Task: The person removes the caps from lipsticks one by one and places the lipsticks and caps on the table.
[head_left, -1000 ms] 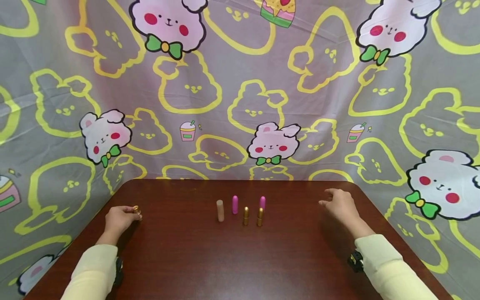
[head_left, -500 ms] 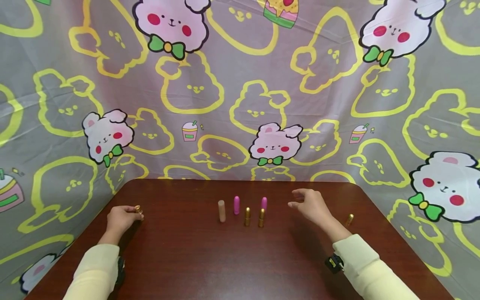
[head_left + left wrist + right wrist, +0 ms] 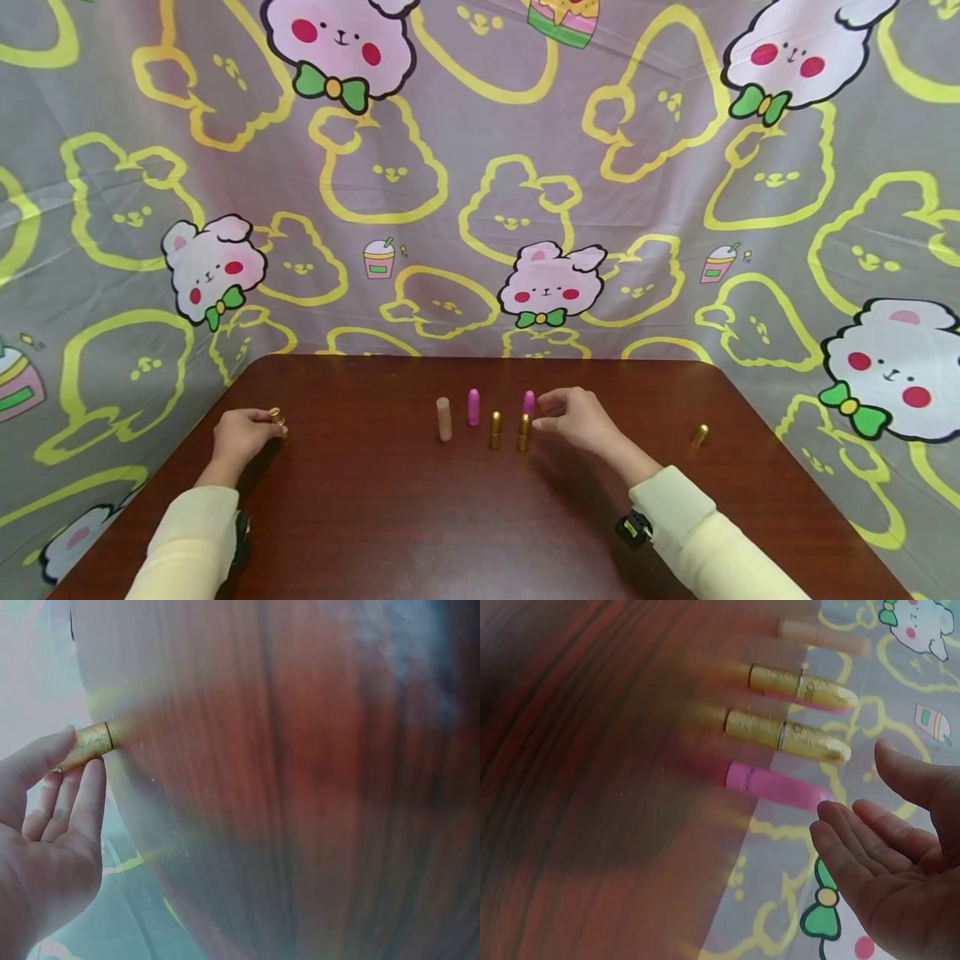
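Note:
My left hand (image 3: pixel 242 437) pinches a gold lipstick tube (image 3: pixel 88 745) between thumb and fingers at the table's left side. Part of that tube is hidden by the fingers. My right hand (image 3: pixel 581 423) reaches beside the right pink lipstick tube (image 3: pixel 529 402) and the right gold lipstick tube (image 3: pixel 523 434). In the right wrist view its thumb stands apart from the fingers, and the fingertips are close to the pink tube's top; contact I cannot tell. A second gold tube (image 3: pixel 496 431), another pink tube (image 3: pixel 473 407) and a tan cylinder (image 3: pixel 444 419) stand upright to the left.
One more gold tube (image 3: pixel 701 434) stands alone on the right part of the dark brown table (image 3: pixel 420 517). A patterned cloth (image 3: pixel 420 175) with cartoon rabbits hangs behind and along both sides of the table.
My right hand has moved left from the table's right side to the middle tubes. The lone gold tube on the right has come into view. My left hand stays in place.

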Available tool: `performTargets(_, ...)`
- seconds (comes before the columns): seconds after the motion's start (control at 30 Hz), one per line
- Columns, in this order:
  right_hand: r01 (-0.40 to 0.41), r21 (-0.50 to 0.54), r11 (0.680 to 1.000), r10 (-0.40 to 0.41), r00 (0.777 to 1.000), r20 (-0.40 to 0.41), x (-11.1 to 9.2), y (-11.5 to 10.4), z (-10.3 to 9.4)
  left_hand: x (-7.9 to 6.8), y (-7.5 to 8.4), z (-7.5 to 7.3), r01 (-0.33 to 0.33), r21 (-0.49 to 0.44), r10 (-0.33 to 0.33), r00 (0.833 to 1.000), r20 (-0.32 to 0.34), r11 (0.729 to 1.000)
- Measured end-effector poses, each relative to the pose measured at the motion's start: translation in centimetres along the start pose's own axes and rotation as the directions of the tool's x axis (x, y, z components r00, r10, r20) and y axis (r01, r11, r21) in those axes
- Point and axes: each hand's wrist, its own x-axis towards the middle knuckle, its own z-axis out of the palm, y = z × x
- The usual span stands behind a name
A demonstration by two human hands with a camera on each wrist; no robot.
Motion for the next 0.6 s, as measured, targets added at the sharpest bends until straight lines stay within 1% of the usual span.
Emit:
performTargets(0.1,0.027,-0.001,1.000,-0.027,0.999,0.018,0.2,-0.1,0.7,0.0,0.0,0.0,0.000,0.002,0.000,1.000,0.000,1.000)
performTargets(0.2,0.055,-0.027,0.998,-0.054,0.998,0.017,0.4,-0.1,1.3,0.1,-0.1,0.0,-0.004,0.003,0.004,1.000,0.002,1.000)
performTargets(0.47,0.029,-0.055,0.998,-0.029,1.000,0.001,1.0,0.3,2.7,0.2,-0.1,0.0,-0.006,0.024,0.006,1.000,-0.005,1.000)
performTargets(0.6,0.045,-0.079,0.996,-0.045,0.999,0.002,1.1,0.6,3.1,0.1,0.0,0.0,-0.014,0.035,0.014,1.000,-0.004,0.999)
